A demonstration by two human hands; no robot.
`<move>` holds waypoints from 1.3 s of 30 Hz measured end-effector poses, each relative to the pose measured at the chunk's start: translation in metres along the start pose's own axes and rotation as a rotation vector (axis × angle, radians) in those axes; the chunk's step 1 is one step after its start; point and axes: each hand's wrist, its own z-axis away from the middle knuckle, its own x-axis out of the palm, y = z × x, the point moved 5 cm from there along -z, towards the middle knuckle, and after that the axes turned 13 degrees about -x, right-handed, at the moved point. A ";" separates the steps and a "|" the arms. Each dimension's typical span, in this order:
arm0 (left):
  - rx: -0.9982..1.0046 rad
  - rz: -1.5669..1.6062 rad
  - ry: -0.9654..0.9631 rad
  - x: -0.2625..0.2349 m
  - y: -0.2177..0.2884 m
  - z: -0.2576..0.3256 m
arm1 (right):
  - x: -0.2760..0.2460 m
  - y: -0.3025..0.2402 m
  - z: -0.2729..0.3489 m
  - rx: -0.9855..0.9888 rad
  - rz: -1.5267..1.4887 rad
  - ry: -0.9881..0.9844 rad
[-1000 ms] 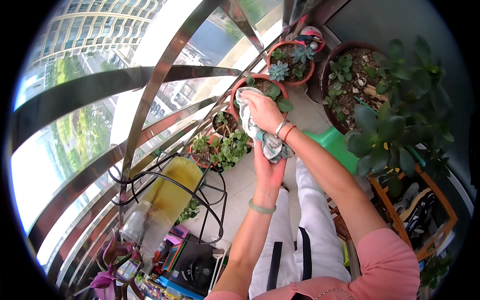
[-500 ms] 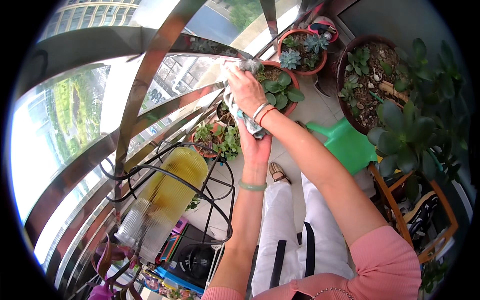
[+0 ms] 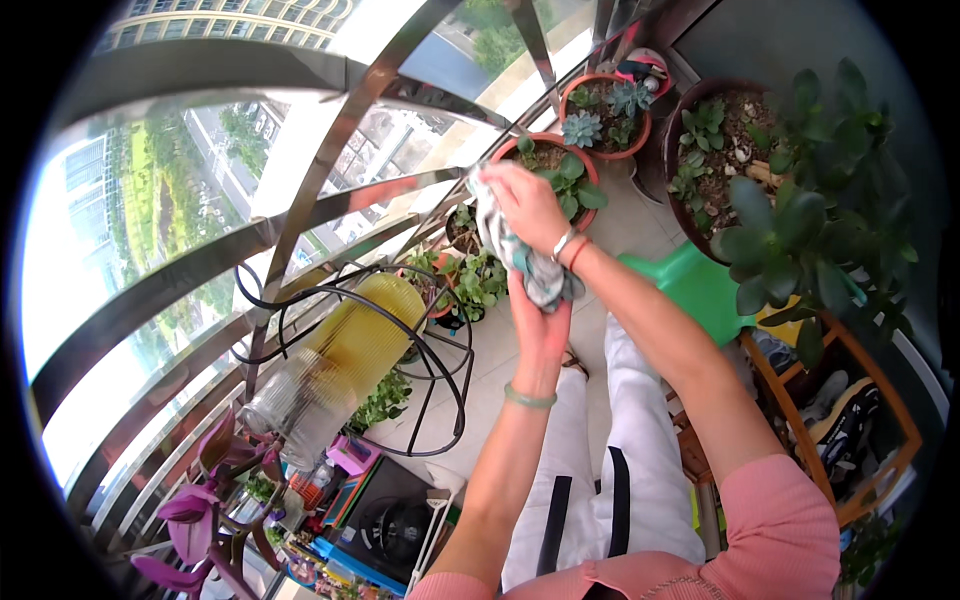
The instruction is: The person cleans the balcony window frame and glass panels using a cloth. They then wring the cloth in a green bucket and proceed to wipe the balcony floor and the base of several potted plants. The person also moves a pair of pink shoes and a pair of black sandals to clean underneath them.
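Note:
My right hand (image 3: 528,205) grips the upper part of a crumpled white and teal cloth (image 3: 500,245) and presses it against a curved metal railing bar (image 3: 385,190). Two bracelets circle that wrist. My left hand (image 3: 540,325) holds the lower end of the same cloth, and a green bangle sits on its wrist. Just behind the hands stands a terracotta pot with a leafy succulent (image 3: 560,175).
More potted succulents (image 3: 610,110) and a large dark pot (image 3: 720,150) line the back. A green watering can (image 3: 700,285) lies at my right. A yellow ribbed glass vase (image 3: 340,355) rests in a black wire stand. Small plants (image 3: 470,285) sit on the floor below.
Both hands and the cloth have moved up and left along the railing bar, away from the potted plants. The view has tilted with them.

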 end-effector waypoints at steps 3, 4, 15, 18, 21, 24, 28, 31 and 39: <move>0.054 -0.018 -0.099 0.025 0.024 -0.026 | 0.013 0.002 -0.043 -0.119 -0.043 -0.039; 0.047 -0.015 -0.131 0.031 0.027 -0.035 | 0.020 0.014 -0.053 -0.127 -0.062 -0.096; -0.229 -0.058 -0.013 -0.003 0.019 -0.055 | 0.022 0.018 -0.025 -0.179 0.775 -0.339; -0.197 -0.066 0.015 0.016 0.017 -0.043 | 0.019 0.021 -0.017 -0.163 0.725 -0.255; -0.186 -0.013 -0.027 -0.016 0.018 -0.023 | 0.033 0.009 0.005 -0.161 0.559 -0.133; -0.192 -0.042 -0.070 -0.045 0.018 -0.001 | 0.037 0.031 0.038 0.320 0.328 -0.179; -0.307 -0.110 -0.181 -0.051 0.026 0.034 | 0.047 0.058 0.069 0.439 -0.303 0.061; -0.357 -0.071 -0.368 -0.075 0.052 0.023 | 0.074 0.003 0.046 0.246 -0.220 0.036; -0.210 -0.029 -0.303 -0.068 0.067 -0.036 | 0.097 0.027 0.026 -0.355 0.538 -0.249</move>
